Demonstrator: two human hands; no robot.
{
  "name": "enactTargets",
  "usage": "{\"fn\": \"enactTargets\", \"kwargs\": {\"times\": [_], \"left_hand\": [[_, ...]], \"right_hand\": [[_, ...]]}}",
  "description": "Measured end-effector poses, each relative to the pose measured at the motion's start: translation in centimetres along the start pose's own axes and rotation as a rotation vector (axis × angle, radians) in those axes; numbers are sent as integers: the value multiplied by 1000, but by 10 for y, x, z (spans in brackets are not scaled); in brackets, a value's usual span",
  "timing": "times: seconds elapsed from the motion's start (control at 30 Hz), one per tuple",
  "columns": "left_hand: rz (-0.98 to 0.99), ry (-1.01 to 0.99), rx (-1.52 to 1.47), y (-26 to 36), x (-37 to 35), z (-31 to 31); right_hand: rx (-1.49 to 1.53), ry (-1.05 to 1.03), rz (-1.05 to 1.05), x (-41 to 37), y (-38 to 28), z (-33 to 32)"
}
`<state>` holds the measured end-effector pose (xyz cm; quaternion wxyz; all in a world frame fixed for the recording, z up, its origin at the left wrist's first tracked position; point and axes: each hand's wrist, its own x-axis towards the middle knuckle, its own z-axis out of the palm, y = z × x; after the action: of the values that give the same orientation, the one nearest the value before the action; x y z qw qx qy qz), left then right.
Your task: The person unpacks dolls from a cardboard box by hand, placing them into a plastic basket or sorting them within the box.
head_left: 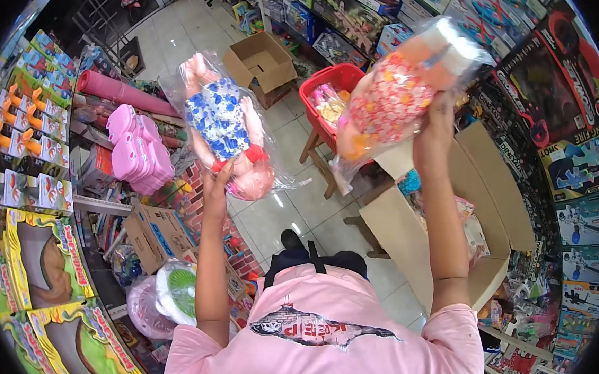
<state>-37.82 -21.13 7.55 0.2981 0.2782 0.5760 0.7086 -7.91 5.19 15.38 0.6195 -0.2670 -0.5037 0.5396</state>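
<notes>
Both dolls are bagged in clear plastic: the left hand (217,187) pinches the blue-and-white-flowered doll (215,120), the right hand (435,130) grips the red-flowered doll (392,96).

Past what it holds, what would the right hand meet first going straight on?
Beyond its plastic-wrapped doll in red floral clothing, the right hand would probably meet the colourful rectangular toy boxes, though depth is unclear.

The single head-worn camera is looking forward and down from just above the pink short-sleeved fabric shirt (343,364), facing the white square-tiled floor (311,222) beyond it.
</notes>
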Motion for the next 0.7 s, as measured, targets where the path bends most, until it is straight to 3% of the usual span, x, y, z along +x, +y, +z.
{"fn": "enactTargets", "kwargs": {"times": [0.13,0.2,0.27,0.47,0.6,0.63,0.67,0.7], "left_hand": [[-49,-88,13,-1,22,-19],[-85,-127,21,-3,34,-23],[-84,-129,25,-6,45,-22],[-85,-146,97,-16,85,-13],[-91,-143,138,-24,129,-9],[-86,-153,146,-26,142,-6],[-87,-154,151,-28,155,-4],[-70,-152,162,-29,170,-2]], "right_hand": [[-68,-48,97,1,31,41],[-138,-90,18,16,37,51],[-451,-107,-324,31,38,64],[-815,-194,-314,79,78,62],[-1027,-308,-516,119,157,52],[-1102,-344,-350,124,169,53],[-1099,-342,-347,130,185,53],[-1337,-387,-346,133,210,49]]}}
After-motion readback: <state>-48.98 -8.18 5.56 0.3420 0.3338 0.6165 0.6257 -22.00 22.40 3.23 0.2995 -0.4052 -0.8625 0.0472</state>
